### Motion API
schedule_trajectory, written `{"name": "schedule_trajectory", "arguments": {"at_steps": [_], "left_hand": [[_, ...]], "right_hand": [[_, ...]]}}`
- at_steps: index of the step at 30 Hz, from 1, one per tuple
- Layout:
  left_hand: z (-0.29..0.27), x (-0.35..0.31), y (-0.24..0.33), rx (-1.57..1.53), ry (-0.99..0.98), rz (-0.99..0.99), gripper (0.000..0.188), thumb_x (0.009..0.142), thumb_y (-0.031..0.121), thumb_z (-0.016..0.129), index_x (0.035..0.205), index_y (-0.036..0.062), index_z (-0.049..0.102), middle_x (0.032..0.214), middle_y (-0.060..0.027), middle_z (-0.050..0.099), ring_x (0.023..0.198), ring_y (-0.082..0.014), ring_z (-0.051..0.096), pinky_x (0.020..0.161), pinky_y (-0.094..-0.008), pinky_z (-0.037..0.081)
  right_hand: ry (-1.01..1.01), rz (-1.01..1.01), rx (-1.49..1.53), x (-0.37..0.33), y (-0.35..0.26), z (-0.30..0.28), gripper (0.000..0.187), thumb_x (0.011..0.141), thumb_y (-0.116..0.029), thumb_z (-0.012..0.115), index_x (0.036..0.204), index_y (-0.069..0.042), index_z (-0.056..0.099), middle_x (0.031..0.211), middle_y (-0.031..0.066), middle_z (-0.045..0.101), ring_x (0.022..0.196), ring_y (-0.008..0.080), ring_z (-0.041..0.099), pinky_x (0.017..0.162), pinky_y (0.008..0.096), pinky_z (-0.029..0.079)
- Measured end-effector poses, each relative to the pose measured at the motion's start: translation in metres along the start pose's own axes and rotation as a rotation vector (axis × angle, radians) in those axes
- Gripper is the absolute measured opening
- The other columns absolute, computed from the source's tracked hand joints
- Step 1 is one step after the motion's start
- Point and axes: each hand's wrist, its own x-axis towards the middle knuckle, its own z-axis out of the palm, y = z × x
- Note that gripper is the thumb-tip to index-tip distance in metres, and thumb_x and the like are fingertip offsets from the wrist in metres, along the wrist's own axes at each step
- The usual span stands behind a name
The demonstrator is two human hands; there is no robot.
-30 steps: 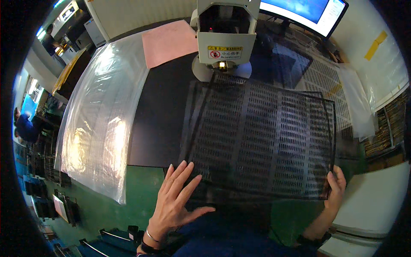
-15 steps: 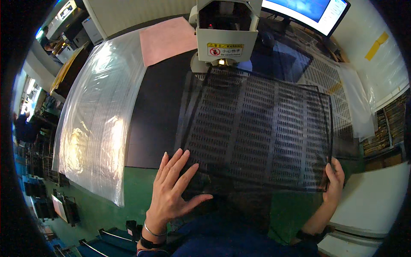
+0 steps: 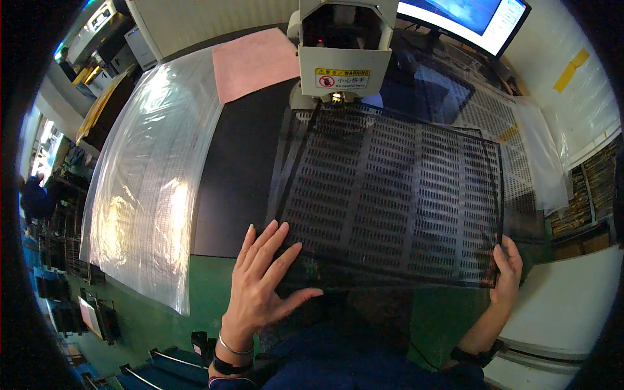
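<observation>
A large dark transparent film sheet (image 3: 383,188) printed with rows of small dashes lies on the black table top, its far edge under the head of a white machine (image 3: 342,73). Its near edge reaches past the table's front. My left hand (image 3: 259,286) is open, fingers spread, with the fingertips at the sheet's near left corner. At the near right corner, my right hand (image 3: 507,270) is closed around the sheet's edge. A small light glows beneath the machine head, above the film.
Clear plastic sheeting (image 3: 146,175) covers the table's left side and hangs over its front edge. A pink sheet (image 3: 255,62) lies behind it. At the back right stand a monitor (image 3: 471,23) and another patterned film (image 3: 494,107). A white cabinet (image 3: 569,302) is at my right.
The film's near edge and both my hands have shifted very slightly away from me. The picture on the monitor has changed a little.
</observation>
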Motion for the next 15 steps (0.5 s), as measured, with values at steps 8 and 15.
{"name": "schedule_trajectory", "arguments": {"at_steps": [8, 15], "left_hand": [[-0.001, 0.0018, -0.0011, 0.008, 0.007, 0.004, 0.07, 0.055, 0.039, 0.08, 0.112, 0.0061, 0.057, 0.128, -0.0174, 0.047, 0.121, -0.0353, 0.042, 0.103, -0.0527, 0.024], [0.0005, 0.003, -0.0036, 0.0, 0.007, 0.0, 0.071, 0.054, 0.038, 0.08, 0.113, 0.0068, 0.056, 0.129, -0.0167, 0.046, 0.122, -0.0348, 0.042, 0.104, -0.0527, 0.024]], "right_hand": [[0.031, -0.014, -0.01, 0.0017, 0.0016, 0.0016, 0.029, 0.083, -0.011, 0.061, 0.108, 0.001, 0.055, 0.093, 0.0033, 0.062, 0.079, 0.0112, 0.059, 0.072, 0.0246, 0.048], [-0.042, -0.003, 0.021, 0.0038, -0.001, 0.0047, 0.026, 0.083, -0.011, 0.059, 0.107, 0.001, 0.055, 0.095, 0.0034, 0.061, 0.082, 0.0111, 0.058, 0.074, 0.0245, 0.047]]}}
